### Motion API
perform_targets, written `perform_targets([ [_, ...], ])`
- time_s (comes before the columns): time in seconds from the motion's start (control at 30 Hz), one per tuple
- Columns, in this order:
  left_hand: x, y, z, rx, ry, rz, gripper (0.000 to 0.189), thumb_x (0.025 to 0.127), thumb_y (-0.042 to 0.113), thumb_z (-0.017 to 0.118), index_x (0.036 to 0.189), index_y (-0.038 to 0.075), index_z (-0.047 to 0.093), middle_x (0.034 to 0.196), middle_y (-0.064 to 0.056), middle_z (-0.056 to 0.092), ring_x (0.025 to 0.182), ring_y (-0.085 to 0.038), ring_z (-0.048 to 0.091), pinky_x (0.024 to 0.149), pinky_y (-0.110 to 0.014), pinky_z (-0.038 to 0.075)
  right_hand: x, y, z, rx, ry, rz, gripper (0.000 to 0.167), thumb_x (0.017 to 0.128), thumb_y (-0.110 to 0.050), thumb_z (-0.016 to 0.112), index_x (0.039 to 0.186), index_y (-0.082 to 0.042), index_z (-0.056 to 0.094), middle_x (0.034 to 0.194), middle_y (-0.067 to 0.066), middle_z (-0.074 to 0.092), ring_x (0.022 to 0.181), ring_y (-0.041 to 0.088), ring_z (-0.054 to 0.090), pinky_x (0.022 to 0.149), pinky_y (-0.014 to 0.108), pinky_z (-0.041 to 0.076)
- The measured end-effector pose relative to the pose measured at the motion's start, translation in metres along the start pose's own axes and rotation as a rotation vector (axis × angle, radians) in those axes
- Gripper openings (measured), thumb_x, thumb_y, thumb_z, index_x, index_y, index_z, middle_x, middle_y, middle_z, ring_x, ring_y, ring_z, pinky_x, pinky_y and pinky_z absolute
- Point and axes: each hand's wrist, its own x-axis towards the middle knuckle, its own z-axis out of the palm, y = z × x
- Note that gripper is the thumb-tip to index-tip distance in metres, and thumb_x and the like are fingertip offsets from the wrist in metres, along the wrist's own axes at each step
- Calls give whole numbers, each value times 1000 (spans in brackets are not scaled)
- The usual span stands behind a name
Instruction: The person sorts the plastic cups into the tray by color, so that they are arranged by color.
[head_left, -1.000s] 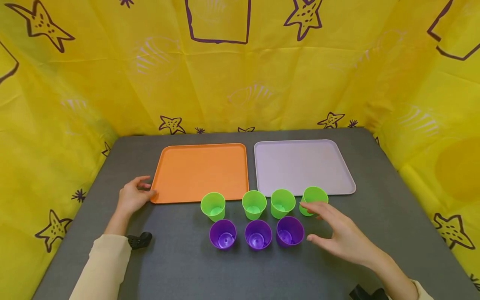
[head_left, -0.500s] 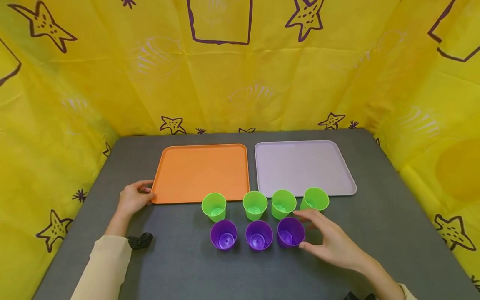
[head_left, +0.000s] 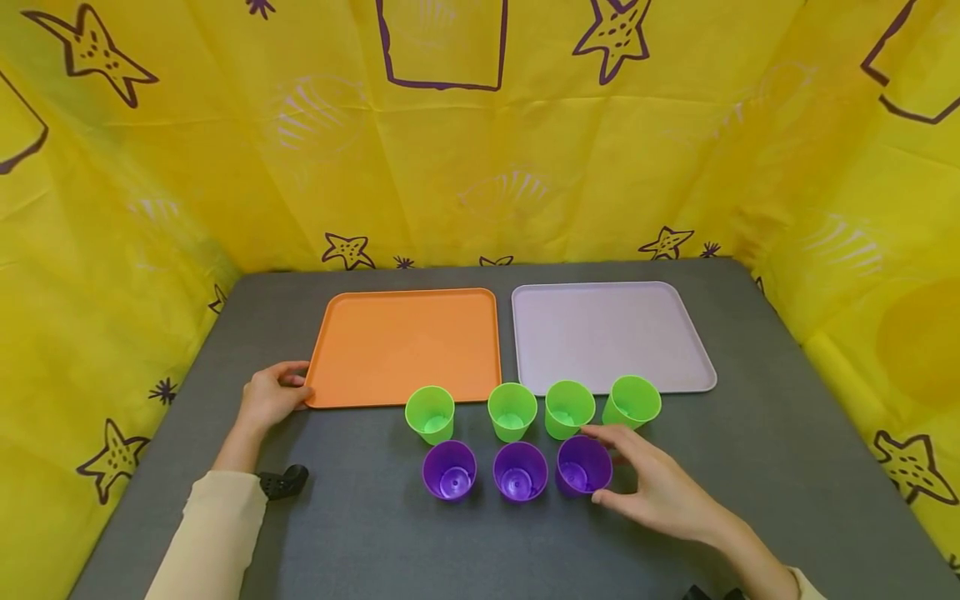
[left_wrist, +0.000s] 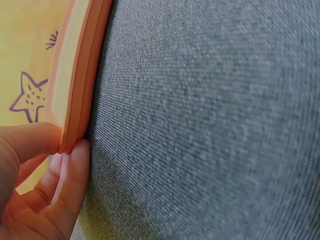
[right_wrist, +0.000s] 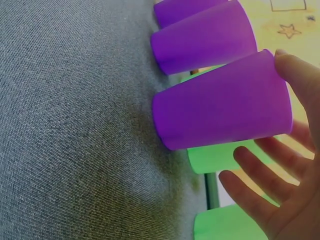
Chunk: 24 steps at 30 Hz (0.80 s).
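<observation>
In the head view my left hand (head_left: 273,396) is at the near left corner of the orange tray (head_left: 405,346). The left wrist view shows its thumb (left_wrist: 37,139) on top of the tray's rim (left_wrist: 82,85) and a finger underneath, pinching the corner. My right hand (head_left: 660,487) grips the rightmost purple cup (head_left: 583,471) around its rim, thumb on the near side and index finger on the far side. Seen from the right wrist, that cup (right_wrist: 225,105) stands upright on the table, while the other fingers (right_wrist: 260,172) spread loosely beside it.
Two more purple cups (head_left: 521,475) stand left of the gripped one. Behind them runs a row of several green cups (head_left: 512,417), close to the trays' front edges. A lilac tray (head_left: 611,333) lies right of the orange one. Yellow patterned cloth (head_left: 480,167) encloses the grey table (head_left: 360,542).
My right hand has moved left and slightly down, from beside the green cup to around the rightmost purple cup. The left hand has stayed at the orange tray's corner and closed on it.
</observation>
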Motion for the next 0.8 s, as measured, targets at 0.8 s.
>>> perform_targets([
  [0.8, -2, 6, 1, -64, -22, -42, 51, 78, -1, 66, 125, -8, 49, 96, -23, 61, 59, -12, 64, 55, -27, 56, 1, -2, -7, 15, -28, -14, 75, 65, -18, 83, 130, -16, 47, 119, -2, 57, 99, 11, 59, 80, 21, 51],
])
